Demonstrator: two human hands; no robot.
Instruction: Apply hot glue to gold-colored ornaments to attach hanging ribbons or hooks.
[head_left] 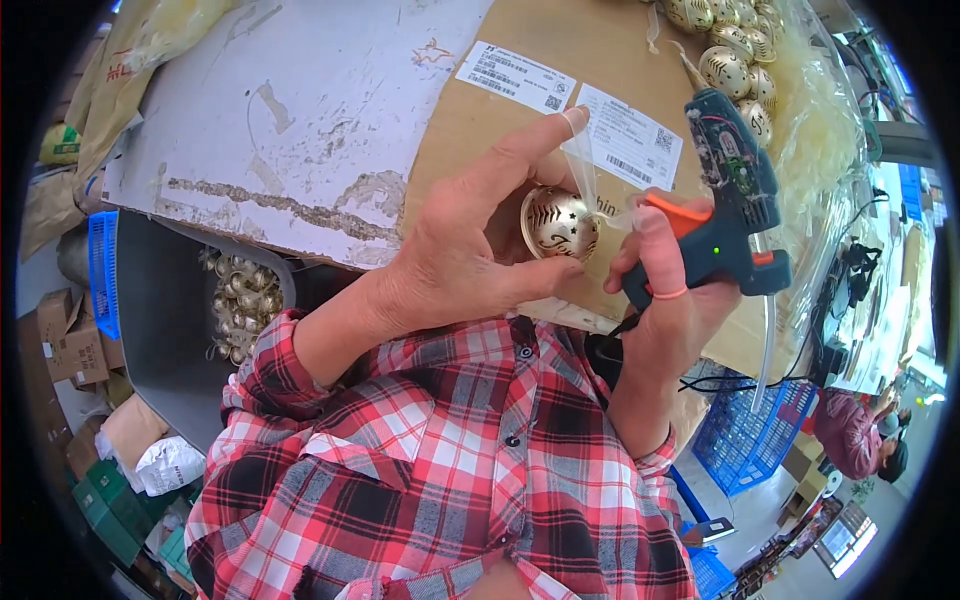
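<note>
My left hand (450, 225) curves around a shiny gold ball ornament (563, 222) with dark printed stitching and stars. A pale translucent ribbon (582, 160) runs from near my left index fingertip down to the ball's side. My right hand (668, 275) is wrapped around a dark glue gun (735, 160) with an orange trigger and a lit green dot. Its nozzle points up and away, apart from the ball. A clear glue stick (765, 350) hangs from its rear. The right index finger and thumb sit close to the ribbon; whether they pinch it is hard to tell.
Flattened cardboard (625, 50) with white labels covers part of the worn white table (340, 70). Several gold balls (730, 70) lie at the far right beside clear plastic. A grey bin (170, 330) of similar balls stands left. A blue crate (750, 440) and another person (850, 430) are at right.
</note>
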